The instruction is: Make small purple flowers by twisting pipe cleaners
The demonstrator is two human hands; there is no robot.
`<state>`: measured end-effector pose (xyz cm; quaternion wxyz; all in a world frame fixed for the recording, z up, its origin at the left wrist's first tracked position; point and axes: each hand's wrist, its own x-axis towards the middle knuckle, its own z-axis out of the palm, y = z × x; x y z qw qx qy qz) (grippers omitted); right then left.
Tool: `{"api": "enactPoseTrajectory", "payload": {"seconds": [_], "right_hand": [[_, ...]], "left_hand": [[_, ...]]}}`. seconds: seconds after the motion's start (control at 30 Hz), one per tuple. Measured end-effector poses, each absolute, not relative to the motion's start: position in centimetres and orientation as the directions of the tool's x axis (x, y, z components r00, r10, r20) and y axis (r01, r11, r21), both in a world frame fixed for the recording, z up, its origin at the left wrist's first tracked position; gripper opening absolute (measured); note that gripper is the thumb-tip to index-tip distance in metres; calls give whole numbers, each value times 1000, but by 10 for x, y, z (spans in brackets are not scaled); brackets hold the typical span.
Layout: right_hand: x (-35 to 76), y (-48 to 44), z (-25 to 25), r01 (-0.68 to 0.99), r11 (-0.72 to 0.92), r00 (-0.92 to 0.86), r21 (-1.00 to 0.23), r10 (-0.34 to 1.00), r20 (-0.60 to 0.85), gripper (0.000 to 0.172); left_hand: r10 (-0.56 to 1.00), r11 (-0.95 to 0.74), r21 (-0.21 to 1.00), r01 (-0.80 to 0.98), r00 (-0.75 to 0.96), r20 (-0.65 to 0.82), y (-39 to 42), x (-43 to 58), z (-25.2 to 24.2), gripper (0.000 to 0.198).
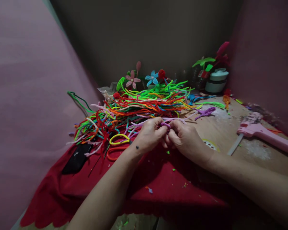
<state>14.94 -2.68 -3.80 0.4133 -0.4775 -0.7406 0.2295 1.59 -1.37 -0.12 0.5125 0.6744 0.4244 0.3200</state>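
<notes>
My left hand (150,134) and my right hand (184,139) meet at the middle of the table, fingers pinched together around a small purple pipe cleaner piece (165,125). Both hands are closed on it. Just behind them lies a big pile of pipe cleaners (136,107) in green, red, orange, pink and blue. A loose purple twisted piece (205,112) lies to the right of the pile. My forearms rest over a red cloth (158,182).
Scissors with yellow and orange handles (117,143) lie left of my left hand beside a black phone (77,157). A pink glue gun (261,131) lies at the right. Finished pipe-cleaner flowers (151,77) and a white jar (217,81) stand at the back.
</notes>
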Motion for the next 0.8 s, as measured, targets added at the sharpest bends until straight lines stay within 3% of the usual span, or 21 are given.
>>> {"api": "enactPoseTrajectory", "payload": {"seconds": [0.33, 0.57, 0.73, 0.8], "right_hand": [[153, -28, -35, 419, 426, -196, -802, 905, 378, 6], [152, -27, -35, 545, 446, -180, -710, 890, 420, 8], [148, -27, -37, 652, 407, -172, -640, 901, 398, 4], [147, -27, -38, 673, 404, -177, -619, 901, 396, 4]], "left_hand": [[934, -30, 995, 97, 357, -7, -14, 15, -3, 12], [956, -64, 955, 291, 293, -25, -16, 18, -1, 6], [961, -266, 824, 500, 198, 191, -15, 18, -10, 9], [960, -274, 801, 533, 197, 198, -14, 18, -10, 9]]}}
